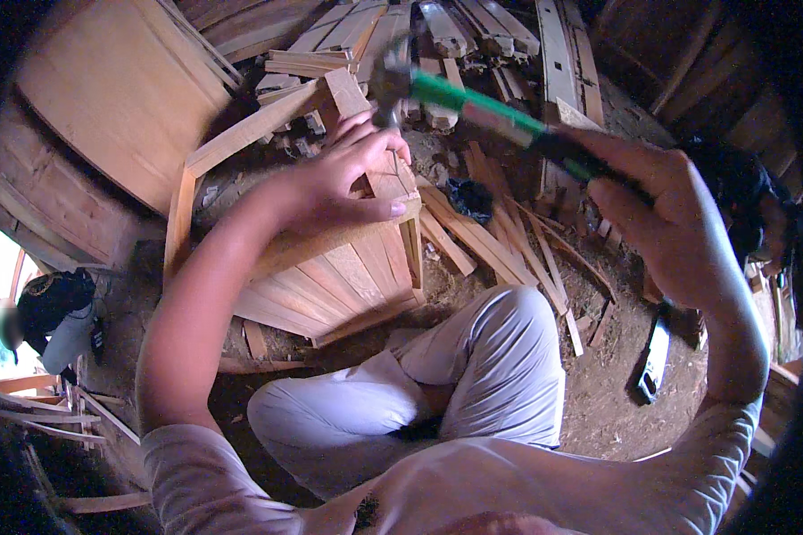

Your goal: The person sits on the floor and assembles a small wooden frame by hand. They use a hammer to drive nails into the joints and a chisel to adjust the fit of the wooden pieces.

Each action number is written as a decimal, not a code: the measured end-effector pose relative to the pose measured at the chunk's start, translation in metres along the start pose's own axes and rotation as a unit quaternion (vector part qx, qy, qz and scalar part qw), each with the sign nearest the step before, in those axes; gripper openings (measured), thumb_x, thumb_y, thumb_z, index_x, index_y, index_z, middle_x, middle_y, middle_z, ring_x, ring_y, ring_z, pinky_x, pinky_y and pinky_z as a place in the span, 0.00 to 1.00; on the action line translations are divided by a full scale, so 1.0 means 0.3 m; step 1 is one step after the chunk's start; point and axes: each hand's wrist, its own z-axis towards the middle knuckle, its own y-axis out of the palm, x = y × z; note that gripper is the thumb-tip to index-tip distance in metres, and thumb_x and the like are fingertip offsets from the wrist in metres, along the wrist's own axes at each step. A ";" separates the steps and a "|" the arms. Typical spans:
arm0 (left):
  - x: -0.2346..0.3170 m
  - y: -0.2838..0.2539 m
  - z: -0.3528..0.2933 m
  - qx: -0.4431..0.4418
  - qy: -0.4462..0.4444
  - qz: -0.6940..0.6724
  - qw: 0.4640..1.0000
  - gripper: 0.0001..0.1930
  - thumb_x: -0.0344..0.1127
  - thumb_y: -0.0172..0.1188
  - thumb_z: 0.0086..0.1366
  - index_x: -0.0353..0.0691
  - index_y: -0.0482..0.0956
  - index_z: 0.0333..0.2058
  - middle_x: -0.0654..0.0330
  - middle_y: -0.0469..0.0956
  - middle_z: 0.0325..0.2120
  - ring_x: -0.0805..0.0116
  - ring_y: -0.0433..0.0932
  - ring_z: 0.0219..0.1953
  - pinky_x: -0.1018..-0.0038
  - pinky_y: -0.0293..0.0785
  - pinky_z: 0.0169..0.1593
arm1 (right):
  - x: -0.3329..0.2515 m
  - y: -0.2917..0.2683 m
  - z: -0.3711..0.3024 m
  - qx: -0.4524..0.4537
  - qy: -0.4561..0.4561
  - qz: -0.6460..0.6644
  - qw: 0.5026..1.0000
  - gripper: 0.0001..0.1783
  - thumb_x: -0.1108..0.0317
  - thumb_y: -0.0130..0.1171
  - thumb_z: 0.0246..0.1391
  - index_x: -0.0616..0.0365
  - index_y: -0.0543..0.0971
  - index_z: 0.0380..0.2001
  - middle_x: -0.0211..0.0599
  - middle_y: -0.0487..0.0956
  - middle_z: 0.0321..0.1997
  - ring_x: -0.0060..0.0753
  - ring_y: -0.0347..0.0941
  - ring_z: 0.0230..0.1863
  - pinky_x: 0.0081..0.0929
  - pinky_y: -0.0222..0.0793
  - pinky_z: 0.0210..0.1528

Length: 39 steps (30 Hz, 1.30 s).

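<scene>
A wooden frame [277, 116] with a slatted panel [330, 283] stands before my crossed legs. My left hand [357, 174] grips its near right corner, thumb on the near side and fingers bent over the wood. Whether a nail sits between those fingers cannot be made out. In my raised right hand [669, 209] is a hammer [477, 109] with a green shaft and dark grip, my fingers wrapped round its end. The hammer's head, slightly blurred, hangs just beyond my left fingertips.
Loose wooden strips [482, 236] lie on the dirt floor right of the frame. Stacked boards [348, 31] fill the far side. A handsaw [654, 357] rests on the ground at right. Large wooden panels [120, 89] lean at far left, and another person [53, 312] is at the left edge.
</scene>
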 end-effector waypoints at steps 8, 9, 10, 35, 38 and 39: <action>0.026 -0.009 0.000 0.026 0.026 0.025 0.999 0.33 0.56 0.65 0.59 0.41 0.69 0.55 0.51 0.65 0.60 0.44 0.50 0.75 0.52 0.43 0.76 | 0.002 0.018 -0.005 0.010 -0.036 -0.022 0.999 0.25 0.72 0.57 0.62 0.63 0.76 0.63 0.41 0.86 0.46 0.28 0.76 0.31 0.30 0.72 0.42; 0.008 -0.006 -0.002 0.043 0.064 0.032 0.997 0.32 0.55 0.65 0.59 0.40 0.69 0.55 0.51 0.65 0.60 0.43 0.49 0.75 0.52 0.43 0.77 | -0.010 0.003 -0.007 0.032 -0.006 0.001 0.999 0.25 0.71 0.56 0.64 0.62 0.75 0.64 0.38 0.85 0.43 0.23 0.74 0.30 0.26 0.70 0.39; 0.033 -0.012 -0.008 0.037 0.052 0.031 0.997 0.31 0.54 0.65 0.60 0.40 0.69 0.55 0.50 0.65 0.60 0.43 0.49 0.75 0.52 0.43 0.77 | -0.013 -0.005 -0.007 0.053 0.026 0.028 0.998 0.25 0.69 0.56 0.65 0.61 0.75 0.64 0.35 0.84 0.41 0.19 0.71 0.29 0.22 0.68 0.36; 0.028 -0.012 -0.009 0.030 0.052 0.007 0.998 0.34 0.60 0.62 0.61 0.38 0.68 0.54 0.50 0.65 0.59 0.48 0.50 0.74 0.56 0.40 0.76 | -0.010 -0.079 0.085 0.105 0.103 0.174 0.974 0.26 0.66 0.56 0.70 0.54 0.71 0.69 0.19 0.70 0.28 0.06 0.56 0.19 0.12 0.52 0.19; 0.028 -0.017 -0.005 0.023 0.059 0.000 0.998 0.33 0.59 0.62 0.61 0.39 0.69 0.54 0.50 0.65 0.59 0.48 0.50 0.74 0.56 0.40 0.76 | -0.019 -0.096 0.108 0.029 0.129 0.116 0.984 0.25 0.66 0.56 0.70 0.53 0.72 0.68 0.19 0.69 0.25 0.08 0.56 0.17 0.13 0.51 0.17; 0.027 -0.018 0.000 0.020 0.063 -0.002 0.998 0.33 0.59 0.62 0.62 0.39 0.69 0.55 0.49 0.65 0.59 0.48 0.50 0.74 0.55 0.40 0.76 | -0.024 -0.104 0.114 0.004 0.139 0.094 0.986 0.25 0.66 0.56 0.69 0.53 0.73 0.67 0.18 0.69 0.24 0.08 0.56 0.17 0.13 0.50 0.17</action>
